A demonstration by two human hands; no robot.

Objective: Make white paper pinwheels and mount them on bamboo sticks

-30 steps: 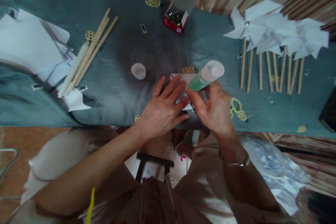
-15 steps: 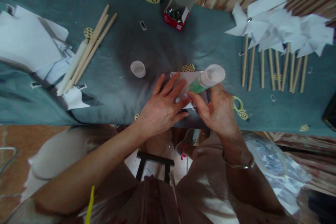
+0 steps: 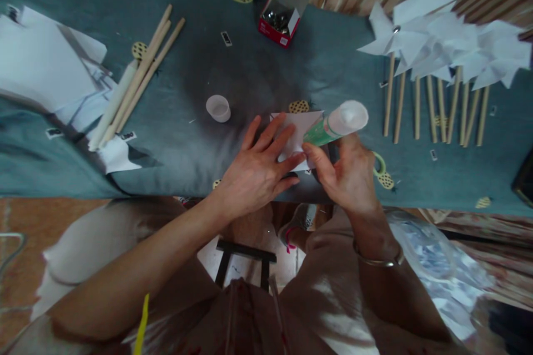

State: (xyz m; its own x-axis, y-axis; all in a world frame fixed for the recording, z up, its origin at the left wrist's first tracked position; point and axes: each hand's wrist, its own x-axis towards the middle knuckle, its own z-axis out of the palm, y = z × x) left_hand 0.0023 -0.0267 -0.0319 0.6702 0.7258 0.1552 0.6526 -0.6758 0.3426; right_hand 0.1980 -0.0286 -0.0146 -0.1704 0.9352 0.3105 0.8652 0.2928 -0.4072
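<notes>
My right hand [image 3: 352, 177] is closed around a large glue stick [image 3: 331, 126] with a green label, tilted so that its broad white end points up and right. The lower end of the stick is over a piece of white paper [image 3: 303, 121] on the table. My left hand [image 3: 256, 172] lies with its fingers spread on the left part of that paper, pressing it flat. A white cap [image 3: 219, 108] stands on the cloth to the left of my left hand. Just beyond my right hand, green scissor handles [image 3: 380, 163] stick out, the rest of them hidden.
Several white paper pinwheels [image 3: 428, 33] on wooden sticks lie at the right. An open red box [image 3: 275, 30] of small metal pieces is at the back. Wooden sticks [image 3: 144, 75] and white paper sheets [image 3: 41, 61] lie at the left. The table's front edge runs below my hands.
The glue stick and my right hand have shifted slightly to the right over the paper. My left hand stays in place on the paper.
</notes>
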